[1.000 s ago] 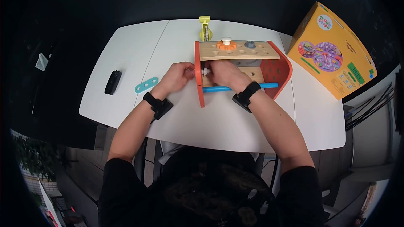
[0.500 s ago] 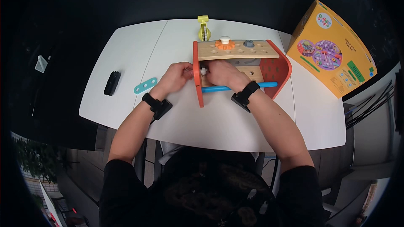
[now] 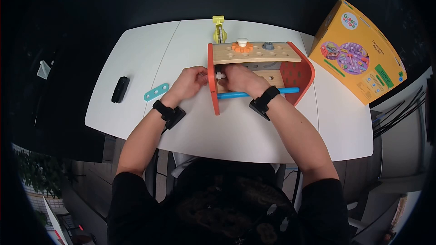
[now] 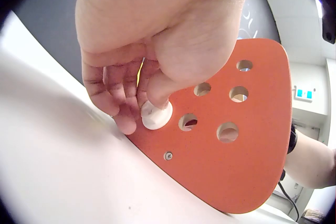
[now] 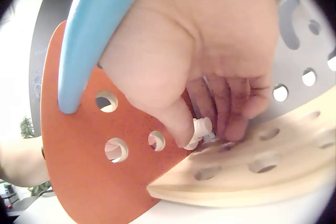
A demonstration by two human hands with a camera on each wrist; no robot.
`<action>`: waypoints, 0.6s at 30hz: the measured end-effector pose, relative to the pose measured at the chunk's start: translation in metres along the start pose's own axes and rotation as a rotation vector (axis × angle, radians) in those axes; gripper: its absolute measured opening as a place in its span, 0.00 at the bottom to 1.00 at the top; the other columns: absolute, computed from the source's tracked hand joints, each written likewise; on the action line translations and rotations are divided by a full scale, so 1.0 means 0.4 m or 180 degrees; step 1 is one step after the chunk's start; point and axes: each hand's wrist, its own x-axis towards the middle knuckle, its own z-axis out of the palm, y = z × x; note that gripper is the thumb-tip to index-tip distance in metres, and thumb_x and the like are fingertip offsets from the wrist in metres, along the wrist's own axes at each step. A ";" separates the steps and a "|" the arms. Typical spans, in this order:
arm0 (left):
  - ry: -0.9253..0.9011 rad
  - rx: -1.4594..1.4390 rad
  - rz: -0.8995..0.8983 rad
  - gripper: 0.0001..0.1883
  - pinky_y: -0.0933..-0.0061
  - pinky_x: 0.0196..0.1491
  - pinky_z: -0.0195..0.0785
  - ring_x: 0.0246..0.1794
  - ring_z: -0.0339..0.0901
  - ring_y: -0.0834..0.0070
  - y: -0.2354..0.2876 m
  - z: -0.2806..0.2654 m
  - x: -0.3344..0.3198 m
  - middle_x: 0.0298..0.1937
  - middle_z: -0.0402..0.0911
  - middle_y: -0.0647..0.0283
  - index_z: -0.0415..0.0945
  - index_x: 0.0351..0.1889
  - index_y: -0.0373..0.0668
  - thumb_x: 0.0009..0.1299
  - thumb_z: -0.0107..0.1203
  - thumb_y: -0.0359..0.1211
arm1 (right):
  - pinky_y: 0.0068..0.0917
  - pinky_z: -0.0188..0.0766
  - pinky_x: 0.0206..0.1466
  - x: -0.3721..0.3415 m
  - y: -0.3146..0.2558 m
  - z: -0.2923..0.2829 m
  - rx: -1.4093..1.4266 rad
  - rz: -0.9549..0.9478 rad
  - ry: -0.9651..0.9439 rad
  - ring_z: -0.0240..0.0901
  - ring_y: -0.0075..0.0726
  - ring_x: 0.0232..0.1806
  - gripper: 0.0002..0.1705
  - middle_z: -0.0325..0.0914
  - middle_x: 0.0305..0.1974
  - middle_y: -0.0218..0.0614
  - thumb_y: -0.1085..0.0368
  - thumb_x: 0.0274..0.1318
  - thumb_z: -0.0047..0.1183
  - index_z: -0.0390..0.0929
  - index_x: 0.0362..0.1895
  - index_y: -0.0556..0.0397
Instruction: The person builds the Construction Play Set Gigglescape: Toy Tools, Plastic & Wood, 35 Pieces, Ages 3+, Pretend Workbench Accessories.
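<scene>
The toy bench has an orange-red side panel (image 4: 247,155) with round holes and a wooden top (image 3: 272,54). Outside that panel, the left hand (image 4: 163,29) pinches a white round knob (image 4: 157,116) lying against it, thumb on one side and fingers curled on the other. Inside the bench, under the top, the right hand (image 5: 194,40) has its thumb and curled fingers around a white threaded piece (image 5: 201,128) beside the same panel. A blue bar (image 3: 236,95) crosses the bench's front, below the right hand (image 3: 245,81).
On the bench top sit an orange gear (image 3: 241,47) with a white knob and a grey nut (image 3: 268,45). A yellow-green toy (image 3: 220,31) stands behind. Left lie a teal strip (image 3: 156,92) and a black object (image 3: 120,90); a yellow box (image 3: 359,54) stands at right.
The whole head view has shifted slightly. Both hands stay at the panel, and the white piece between them shows at a slightly different angle.
</scene>
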 end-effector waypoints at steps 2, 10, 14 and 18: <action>-0.0001 0.0001 -0.0023 0.11 0.69 0.48 0.75 0.36 0.81 0.71 0.004 0.000 -0.002 0.35 0.85 0.58 0.81 0.53 0.33 0.76 0.54 0.27 | 0.43 0.76 0.56 -0.010 -0.006 -0.003 0.0283 -0.0227 0.0306 0.79 0.56 0.53 0.18 0.83 0.49 0.53 0.67 0.59 0.59 0.79 0.53 0.60; 0.0012 -0.0053 0.0020 0.12 0.69 0.49 0.75 0.37 0.81 0.70 -0.005 0.005 0.002 0.36 0.85 0.57 0.81 0.52 0.33 0.77 0.52 0.27 | 0.44 0.77 0.56 0.002 -0.002 -0.003 0.0140 -0.0114 0.0112 0.80 0.57 0.53 0.18 0.84 0.48 0.54 0.68 0.61 0.57 0.80 0.55 0.59; 0.0006 -0.0053 0.0002 0.12 0.68 0.49 0.76 0.37 0.81 0.69 0.001 0.002 0.001 0.36 0.86 0.57 0.81 0.52 0.32 0.77 0.51 0.27 | 0.45 0.77 0.57 0.015 0.009 0.012 -0.0174 -0.0118 0.0040 0.80 0.57 0.53 0.18 0.84 0.48 0.54 0.65 0.62 0.57 0.81 0.54 0.59; 0.0012 0.0074 0.0059 0.12 0.68 0.49 0.76 0.37 0.81 0.70 -0.007 0.004 0.004 0.37 0.86 0.56 0.81 0.52 0.32 0.77 0.51 0.27 | 0.45 0.77 0.57 0.012 0.002 0.003 -0.0295 -0.0076 -0.0138 0.80 0.58 0.53 0.19 0.83 0.48 0.54 0.63 0.61 0.58 0.81 0.55 0.58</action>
